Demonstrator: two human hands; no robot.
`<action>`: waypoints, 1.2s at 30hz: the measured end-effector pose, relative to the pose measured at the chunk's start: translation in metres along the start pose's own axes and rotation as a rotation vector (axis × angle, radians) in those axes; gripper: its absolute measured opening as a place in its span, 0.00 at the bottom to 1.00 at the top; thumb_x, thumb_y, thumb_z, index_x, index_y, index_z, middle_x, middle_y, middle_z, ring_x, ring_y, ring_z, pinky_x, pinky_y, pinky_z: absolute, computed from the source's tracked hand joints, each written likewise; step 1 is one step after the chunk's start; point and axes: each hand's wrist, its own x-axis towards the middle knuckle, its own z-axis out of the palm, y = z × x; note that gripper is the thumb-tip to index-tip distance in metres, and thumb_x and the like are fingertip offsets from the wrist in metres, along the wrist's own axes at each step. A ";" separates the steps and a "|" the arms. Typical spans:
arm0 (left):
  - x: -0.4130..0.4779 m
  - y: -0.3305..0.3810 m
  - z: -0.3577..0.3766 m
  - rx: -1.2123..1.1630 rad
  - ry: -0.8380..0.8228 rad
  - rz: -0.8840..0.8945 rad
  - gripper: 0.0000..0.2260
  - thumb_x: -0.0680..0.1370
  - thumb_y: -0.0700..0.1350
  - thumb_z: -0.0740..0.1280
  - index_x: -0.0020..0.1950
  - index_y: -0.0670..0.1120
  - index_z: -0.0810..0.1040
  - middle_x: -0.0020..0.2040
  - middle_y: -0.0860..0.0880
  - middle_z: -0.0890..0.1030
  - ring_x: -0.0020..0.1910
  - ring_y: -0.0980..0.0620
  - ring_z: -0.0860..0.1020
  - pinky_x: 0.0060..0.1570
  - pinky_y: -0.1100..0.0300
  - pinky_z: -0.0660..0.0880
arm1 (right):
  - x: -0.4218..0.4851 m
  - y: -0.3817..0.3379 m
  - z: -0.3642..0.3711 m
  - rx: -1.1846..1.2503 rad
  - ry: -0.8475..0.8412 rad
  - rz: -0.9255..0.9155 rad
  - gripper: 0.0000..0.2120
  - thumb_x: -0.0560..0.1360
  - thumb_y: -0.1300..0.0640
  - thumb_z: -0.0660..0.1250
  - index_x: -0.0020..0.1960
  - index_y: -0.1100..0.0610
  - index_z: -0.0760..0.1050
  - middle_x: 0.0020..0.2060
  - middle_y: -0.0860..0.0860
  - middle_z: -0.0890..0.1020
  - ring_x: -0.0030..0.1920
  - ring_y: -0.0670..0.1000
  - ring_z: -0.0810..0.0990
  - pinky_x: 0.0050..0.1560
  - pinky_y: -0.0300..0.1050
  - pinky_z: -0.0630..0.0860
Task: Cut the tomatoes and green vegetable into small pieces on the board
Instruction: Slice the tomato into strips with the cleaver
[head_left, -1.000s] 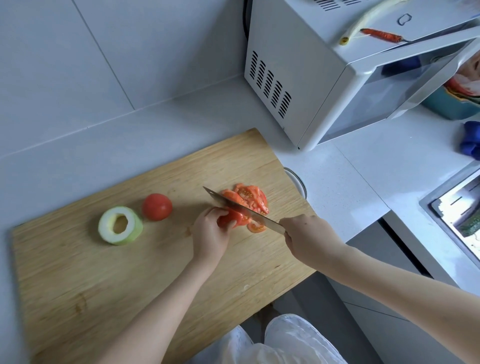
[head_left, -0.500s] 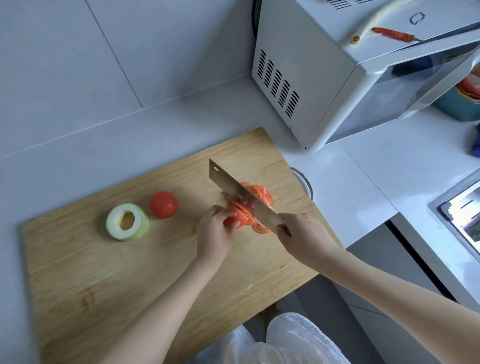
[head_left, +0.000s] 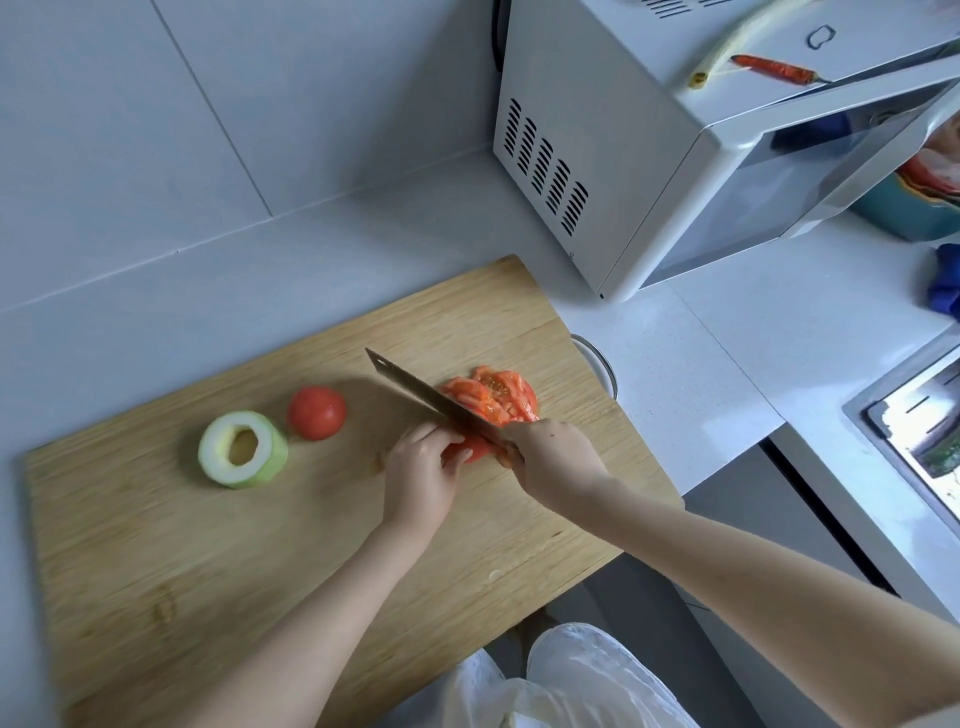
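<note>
On the wooden cutting board (head_left: 208, 571) lies a pile of cut tomato slices (head_left: 493, 397) near its right end. My right hand (head_left: 550, 457) grips the handle of a cleaver (head_left: 421, 395), whose blade is down across the tomato. Just left of the blade, my left hand (head_left: 421, 478) holds the uncut tomato piece (head_left: 470, 449) with curled fingers. A whole tomato (head_left: 317, 413) and a hollowed ring of green vegetable (head_left: 243, 449) stand further left on the board.
A white microwave (head_left: 675, 156) stands behind the board on the right, with a red chilli (head_left: 774, 68) on top. A glass rim (head_left: 597, 364) shows at the board's right edge. The sink (head_left: 914, 415) is at far right. The board overhangs the counter's front edge.
The cleaver was raised with its blade flat to view half a second ago; now it has come down onto the tomato. My left hand stayed on the tomato piece.
</note>
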 end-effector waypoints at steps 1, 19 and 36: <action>0.000 -0.001 0.000 0.001 0.000 0.002 0.07 0.64 0.36 0.77 0.38 0.43 0.82 0.37 0.49 0.81 0.36 0.49 0.79 0.37 0.64 0.70 | 0.002 -0.001 0.001 0.023 0.008 -0.016 0.07 0.77 0.59 0.57 0.44 0.56 0.73 0.34 0.51 0.73 0.36 0.55 0.72 0.37 0.49 0.72; -0.004 -0.003 -0.004 0.042 -0.010 0.091 0.07 0.65 0.34 0.75 0.38 0.44 0.83 0.38 0.49 0.83 0.37 0.50 0.80 0.42 0.70 0.68 | -0.023 0.010 -0.011 -0.138 -0.055 0.034 0.09 0.76 0.67 0.54 0.47 0.58 0.72 0.31 0.49 0.69 0.32 0.51 0.69 0.28 0.41 0.63; -0.012 -0.012 0.002 0.033 0.021 0.101 0.08 0.65 0.30 0.74 0.39 0.41 0.82 0.39 0.47 0.82 0.38 0.48 0.79 0.47 0.68 0.67 | -0.043 0.010 -0.006 -0.046 -0.051 0.041 0.09 0.78 0.61 0.53 0.45 0.57 0.71 0.32 0.50 0.71 0.32 0.51 0.70 0.28 0.40 0.62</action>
